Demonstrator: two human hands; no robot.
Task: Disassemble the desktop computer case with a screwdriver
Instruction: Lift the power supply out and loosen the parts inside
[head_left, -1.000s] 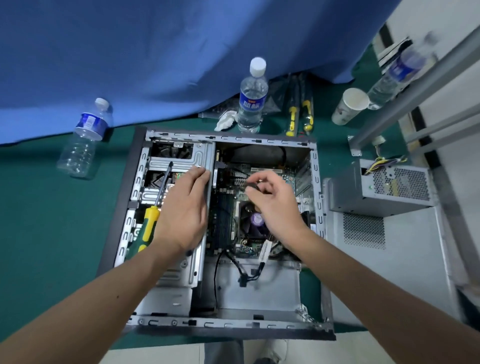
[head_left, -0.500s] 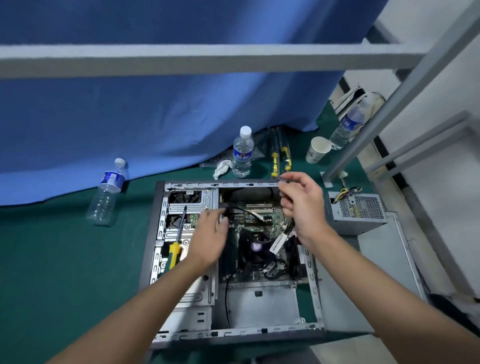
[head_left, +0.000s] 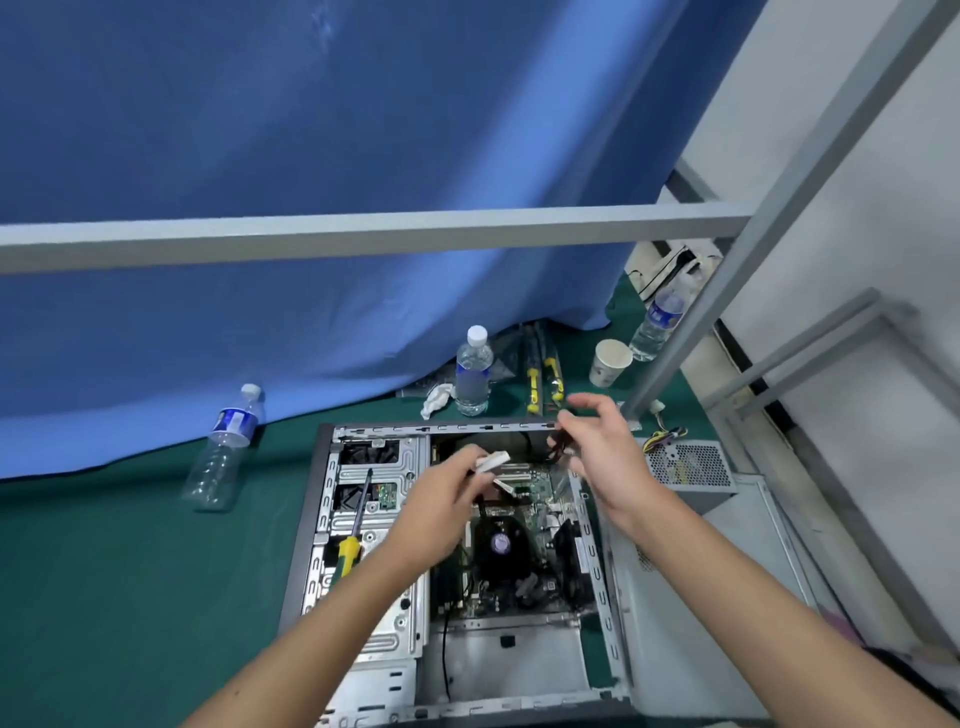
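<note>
Head view: left hand (head_left: 434, 512) pinched a white connector (head_left: 492, 461) at frame centre, above the open computer case (head_left: 597, 571). Right hand (head_left: 605, 452) loose, fingers spread. Screwdriver (head_left: 353, 540) lay unused, centre-left. Best pulled straight, gently.

**Layout around the opened case**

The computer case (head_left: 363, 649) is laid on the table (head_left: 104, 571), near the viewer. A screwdriver (head_left: 353, 535) is placed inside it, on the left part. The power supply (head_left: 696, 467) is found just right of the case. A lying bottle (head_left: 221, 452) is left of it; an upright bottle (head_left: 474, 371) and a paper cup (head_left: 609, 362) are behind it.
</note>
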